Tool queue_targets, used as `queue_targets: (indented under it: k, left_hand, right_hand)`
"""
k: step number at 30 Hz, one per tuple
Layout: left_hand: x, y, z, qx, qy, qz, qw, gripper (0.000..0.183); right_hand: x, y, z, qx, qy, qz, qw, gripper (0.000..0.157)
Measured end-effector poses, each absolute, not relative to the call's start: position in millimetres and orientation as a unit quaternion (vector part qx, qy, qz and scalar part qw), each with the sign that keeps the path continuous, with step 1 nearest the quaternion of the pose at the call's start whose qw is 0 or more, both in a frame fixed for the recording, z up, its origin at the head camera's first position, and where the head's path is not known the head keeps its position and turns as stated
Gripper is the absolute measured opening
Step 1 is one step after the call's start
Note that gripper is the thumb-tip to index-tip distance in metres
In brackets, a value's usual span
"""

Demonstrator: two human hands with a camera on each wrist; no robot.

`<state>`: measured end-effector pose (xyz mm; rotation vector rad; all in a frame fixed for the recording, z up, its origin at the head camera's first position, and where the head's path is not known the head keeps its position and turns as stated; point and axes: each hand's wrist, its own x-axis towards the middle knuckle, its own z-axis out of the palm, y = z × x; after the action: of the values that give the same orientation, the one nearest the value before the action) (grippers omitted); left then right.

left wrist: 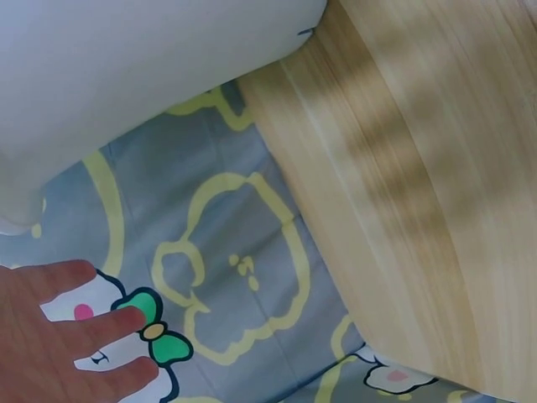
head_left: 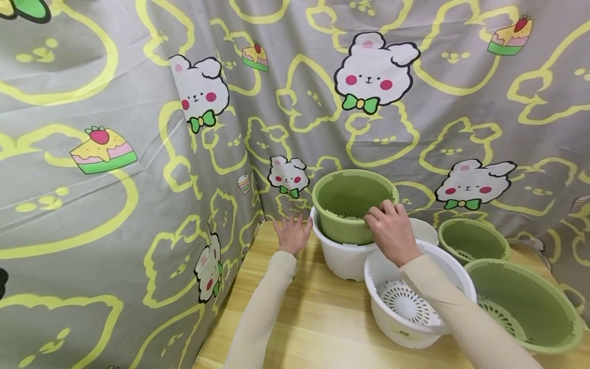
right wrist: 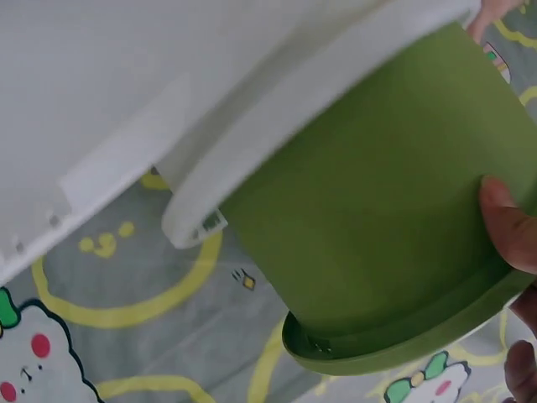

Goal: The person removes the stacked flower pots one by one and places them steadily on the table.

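Observation:
A green plastic pot point(head_left: 341, 230) is partly nested in a white pot point(head_left: 343, 261) near the back of the wooden table. My right hand point(head_left: 394, 230) grips the green pot's rim at its right side. In the right wrist view the thumb lies along the green pot's outer wall point(right wrist: 377, 193), with the other fingers around the rim. On the left, my left hand point(head_left: 293, 236) has its fingers spread, the thumb right at the white pot's rim. The left wrist view shows those straight fingers point(left wrist: 109, 332) below the white pot's wall point(left wrist: 151, 75), holding nothing.
Below my right forearm stands another white pot point(head_left: 373, 302) with a slotted bottom. A large green pot point(head_left: 548, 302), a smaller green pot point(head_left: 475, 238) and a white pot point(head_left: 424, 231) are at the right. Patterned grey cloth point(head_left: 304, 128) hangs around the wooden table point(head_left: 322, 318).

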<state>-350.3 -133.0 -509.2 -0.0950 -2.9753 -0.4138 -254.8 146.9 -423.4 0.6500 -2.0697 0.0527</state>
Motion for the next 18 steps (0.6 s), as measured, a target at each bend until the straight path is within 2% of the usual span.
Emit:
queue_targets:
  k: [7, 14, 18]
  left_hand:
    - [-349, -132, -510, -0.031, -0.986, -0.151, 0.068, 0.073]
    - [-350, -132, -511, -0.031, -0.985, -0.157, 0.063, 0.075]
    - [-350, -132, -512, -0.031, -0.985, -0.159, 0.062, 0.077]
  right_hand:
    - [-246, 153, -407, 0.263, -0.832, 0.011, 0.489, 0.004]
    - [-241, 156, -394, 0.270, -0.819, 0.017, 0.507, 0.022]
    - [-238, 155, -385, 0.280, -0.799, 0.028, 0.532, 0.020]
